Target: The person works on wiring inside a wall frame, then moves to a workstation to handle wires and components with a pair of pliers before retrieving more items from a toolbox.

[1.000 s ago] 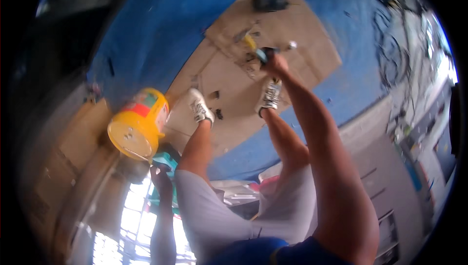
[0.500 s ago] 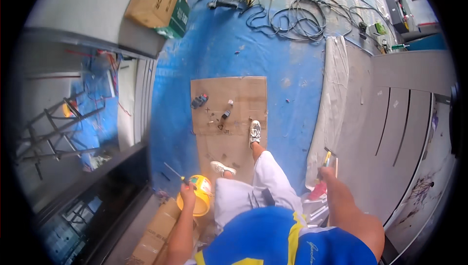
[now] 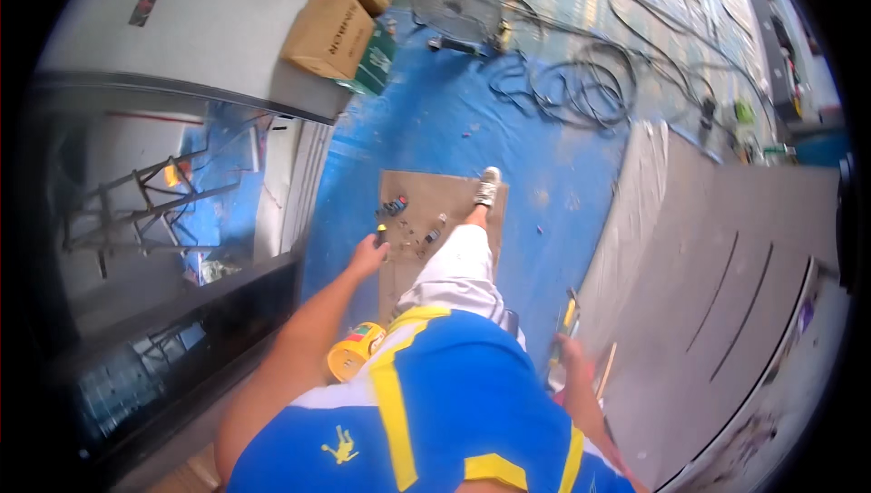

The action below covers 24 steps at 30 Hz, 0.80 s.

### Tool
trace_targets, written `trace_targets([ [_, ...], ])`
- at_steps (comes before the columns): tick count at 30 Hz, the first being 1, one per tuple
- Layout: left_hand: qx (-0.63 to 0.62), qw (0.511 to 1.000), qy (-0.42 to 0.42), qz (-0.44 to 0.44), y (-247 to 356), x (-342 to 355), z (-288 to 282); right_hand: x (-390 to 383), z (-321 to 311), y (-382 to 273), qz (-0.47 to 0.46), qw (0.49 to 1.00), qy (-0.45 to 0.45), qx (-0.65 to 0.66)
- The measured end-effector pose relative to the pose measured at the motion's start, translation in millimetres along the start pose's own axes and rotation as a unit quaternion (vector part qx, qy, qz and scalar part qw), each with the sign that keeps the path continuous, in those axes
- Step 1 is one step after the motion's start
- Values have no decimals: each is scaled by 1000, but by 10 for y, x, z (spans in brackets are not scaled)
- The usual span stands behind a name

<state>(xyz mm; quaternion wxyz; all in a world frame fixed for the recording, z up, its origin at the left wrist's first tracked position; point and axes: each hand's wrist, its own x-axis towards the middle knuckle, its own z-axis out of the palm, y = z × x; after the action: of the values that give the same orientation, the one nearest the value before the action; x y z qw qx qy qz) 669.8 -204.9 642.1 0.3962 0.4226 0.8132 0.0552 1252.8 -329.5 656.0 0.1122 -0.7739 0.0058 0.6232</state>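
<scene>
My left hand (image 3: 366, 259) is closed around a screwdriver (image 3: 382, 234) with a black and yellow handle, held over the left edge of a flat cardboard sheet (image 3: 435, 186); its shaft does not show clearly. Low on the right, my right hand (image 3: 572, 353) grips a yellow-handled tool (image 3: 568, 316) with a dark upper end; its exact kind is unclear. On the cardboard lie a dark blue and red tool (image 3: 394, 206) and a small dark object (image 3: 431, 236) among little bits. A yellow bucket (image 3: 357, 348) stands beside my left forearm.
A blue floor covering (image 3: 426, 112) spreads ahead. Coiled cables (image 3: 590, 94), a fan (image 3: 456, 5) and an angle grinder (image 3: 456, 46) lie further off. A cardboard box (image 3: 334, 38) stands at the far left. Grey panels (image 3: 699, 248) line the right, a dark-framed glass pane (image 3: 163, 348) the left.
I have stepped forward, one foot now on the cardboard's far part. My left hand has swung forward with the screwdriver, past the bucket; my right hand has dropped back toward my side.
</scene>
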Motion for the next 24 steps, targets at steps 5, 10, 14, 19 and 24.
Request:
trace_targets([
  [5,76,997,-34,2,842,1216,102,-425,-25,-692,-38,987,52,-148],
  [10,90,994,-60,-8,2455,2188,72,419,-359,-390,122,991,58,14],
  [14,62,988,-96,105,3989,2775,309,380,-282,-900,161,983,52,68],
  [19,25,966,-163,201,5631,3183,555,720,-540,-1411,192,952,-75,227],
  [24,77,964,-156,199,5847,3909,660,255,-1129,-3788,8,982,5,188],
])
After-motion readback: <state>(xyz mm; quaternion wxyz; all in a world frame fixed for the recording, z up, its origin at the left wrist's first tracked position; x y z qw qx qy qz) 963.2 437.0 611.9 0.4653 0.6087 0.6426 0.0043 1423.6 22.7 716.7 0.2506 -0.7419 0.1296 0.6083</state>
